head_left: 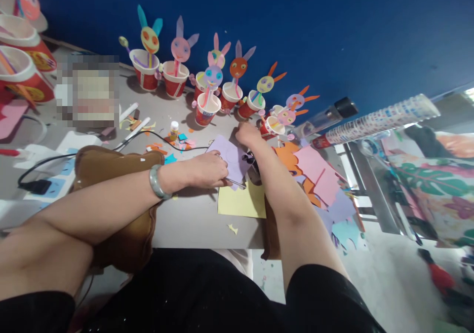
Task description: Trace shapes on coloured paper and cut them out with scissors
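Note:
My left hand [212,169], below a green bangle [157,181], rests on a purple paper sheet [231,150] with its fingers closed. A thin, shiny dark tool [237,183] sticks out from under the fingers to the right; its kind I cannot make out. Beneath lies a yellow paper sheet [240,203]. My right hand [248,134] is closed at the sheet's upper right, near the paper cups; what its fingers hold, if anything, is hidden. A black object [249,159] lies on the purple paper beside my right wrist, partly covered.
Red-and-white cups [208,109] with paper rabbit heads line the blue wall. Coloured paper [318,175] is piled at right, near a tall cup stack [385,118]. A brown cushion [111,167], power strip [59,180], black cable [166,141], small bottle [174,129] and paper scraps lie left.

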A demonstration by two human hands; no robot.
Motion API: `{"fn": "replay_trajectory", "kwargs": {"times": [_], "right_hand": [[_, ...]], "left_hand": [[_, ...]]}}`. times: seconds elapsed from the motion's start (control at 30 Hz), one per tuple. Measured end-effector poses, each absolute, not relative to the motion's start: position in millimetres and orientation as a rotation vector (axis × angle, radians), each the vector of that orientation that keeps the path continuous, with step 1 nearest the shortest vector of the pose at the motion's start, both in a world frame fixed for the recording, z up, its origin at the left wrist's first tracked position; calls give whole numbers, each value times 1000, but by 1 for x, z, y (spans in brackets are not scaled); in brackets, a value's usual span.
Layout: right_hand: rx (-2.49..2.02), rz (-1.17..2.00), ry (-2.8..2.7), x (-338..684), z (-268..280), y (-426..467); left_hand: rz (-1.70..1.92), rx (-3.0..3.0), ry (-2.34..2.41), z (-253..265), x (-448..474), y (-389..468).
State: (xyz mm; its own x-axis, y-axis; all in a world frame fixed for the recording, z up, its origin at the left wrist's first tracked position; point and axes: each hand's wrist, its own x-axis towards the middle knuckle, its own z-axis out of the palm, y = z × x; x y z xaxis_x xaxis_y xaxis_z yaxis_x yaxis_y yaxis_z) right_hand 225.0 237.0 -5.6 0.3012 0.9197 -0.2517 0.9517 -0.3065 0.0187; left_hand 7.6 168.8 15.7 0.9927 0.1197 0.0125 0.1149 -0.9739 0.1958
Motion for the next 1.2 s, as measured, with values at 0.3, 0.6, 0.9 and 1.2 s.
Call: {"fn": "replay_trajectory", "kwargs": {"times": [0.3, 0.6, 0.9, 1.2], "right_hand": [[2505, -96, 2013, 234, 30, 184], [2457, -226, 1773, 233, 5, 209], [2411, -362, 1949, 239, 27, 171], [2611, -512, 1995, 296, 117, -48]], "left_hand": [[77, 2894, 255, 16, 7, 168], [21, 2915, 268, 25, 6, 167], [87, 2970, 225, 19, 5, 170], [88, 2927, 314, 19, 4, 170]]}}
